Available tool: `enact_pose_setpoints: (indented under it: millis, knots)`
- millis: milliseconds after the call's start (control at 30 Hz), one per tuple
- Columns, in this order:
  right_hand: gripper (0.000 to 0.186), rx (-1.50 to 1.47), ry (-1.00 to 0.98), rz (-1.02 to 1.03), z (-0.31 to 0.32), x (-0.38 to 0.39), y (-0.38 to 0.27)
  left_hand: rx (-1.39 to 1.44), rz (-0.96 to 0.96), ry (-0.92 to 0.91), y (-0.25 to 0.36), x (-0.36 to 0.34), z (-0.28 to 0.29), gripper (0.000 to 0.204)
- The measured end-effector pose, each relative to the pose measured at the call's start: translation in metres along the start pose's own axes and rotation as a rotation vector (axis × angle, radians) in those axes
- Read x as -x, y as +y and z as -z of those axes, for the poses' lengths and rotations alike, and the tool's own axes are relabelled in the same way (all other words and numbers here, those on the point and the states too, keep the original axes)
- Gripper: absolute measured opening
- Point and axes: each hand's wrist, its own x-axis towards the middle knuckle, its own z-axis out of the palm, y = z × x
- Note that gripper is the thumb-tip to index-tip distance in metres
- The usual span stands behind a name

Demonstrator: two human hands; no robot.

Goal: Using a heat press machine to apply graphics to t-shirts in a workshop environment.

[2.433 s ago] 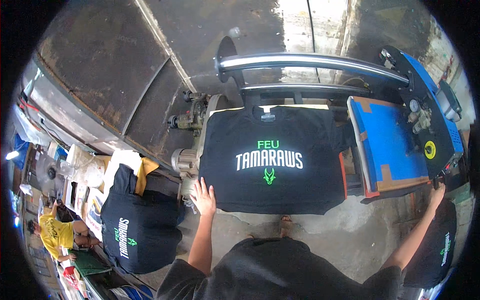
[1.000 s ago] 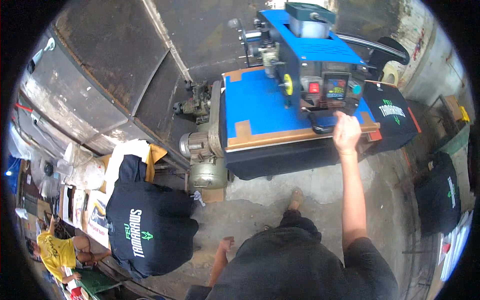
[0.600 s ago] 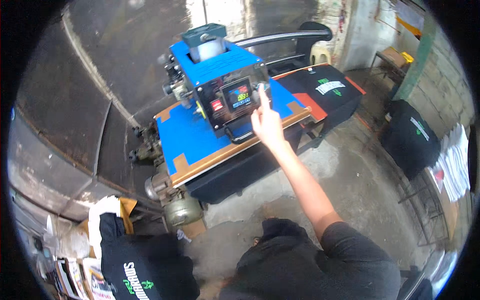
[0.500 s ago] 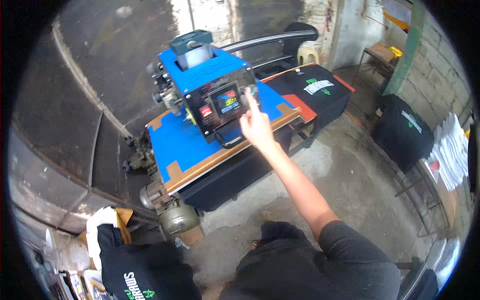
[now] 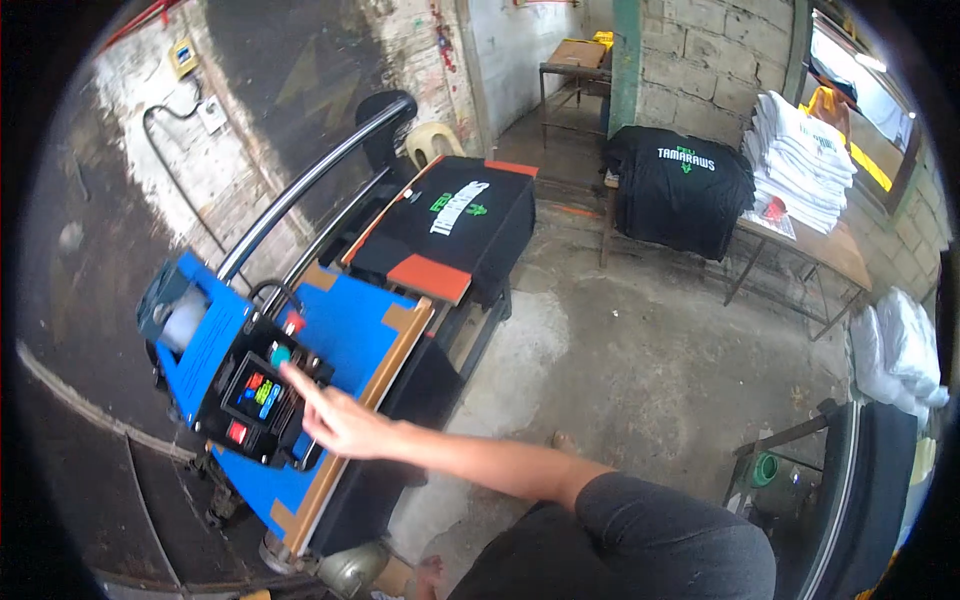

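Note:
My right hand (image 5: 345, 425) reaches to the control panel of a blue heat-press machine (image 5: 232, 352). Its index finger is stretched out, with the tip at a round green button (image 5: 280, 354), while the other fingers curl loosely and hold nothing. Beside the button glows a small colour screen (image 5: 254, 391), and below that sits a lit red switch (image 5: 237, 431). Under the machine head lies a flat blue plate (image 5: 355, 340) with brown corners. A black printed T-shirt (image 5: 400, 240) is spread on the station beyond it, over an orange-red board. My left hand is out of view.
Thick metal rails (image 5: 315, 185) run behind the press. Across the concrete floor, another black T-shirt (image 5: 680, 205) hangs over a bench beside a stack of folded white shirts (image 5: 797, 165). A metal-framed stand (image 5: 785, 450) is at lower right.
The view has swung to the right, so the press sits farther left and the shirt stack shows fully. My right index finger stays at the panel's button.

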Motion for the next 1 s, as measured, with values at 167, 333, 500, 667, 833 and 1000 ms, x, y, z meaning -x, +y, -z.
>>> enact_pose_setpoints:
  millis: [167, 333, 500, 667, 833, 1000]
  knots:
    - [0.061, -0.35, -0.049, 0.072, 0.023, 0.043, 0.026, 0.27, 0.299, 0.046, 0.147, -0.093, -0.026, 0.034]
    - [0.029, -0.373, -0.278, -0.317, 0.127, 0.173, 0.093, 0.539, -0.172, -0.049, 0.269, -0.187, -0.054, 0.036]
    - [0.025, -0.296, 0.296, -1.072, 0.275, 0.264, 0.093, 0.524, 0.113, 0.027, 0.398, -0.278, -0.074, 0.054]
    - [0.023, -0.248, 0.814, -1.01, 0.37, 0.278, 0.098, 0.727, 0.11, 0.053, 0.47, -0.369, -0.08, 0.071]
    - [0.025, -0.143, 1.058, -0.987, 0.401, 0.25, 0.111, 0.859, 0.28, -0.018, 0.525, -0.446, -0.098, 0.08]
    - [0.025, -0.178, 0.982, -1.171, 0.419, 0.234, 0.141, 0.448, 0.032, 0.123, 0.55, -0.492, -0.135, 0.062]
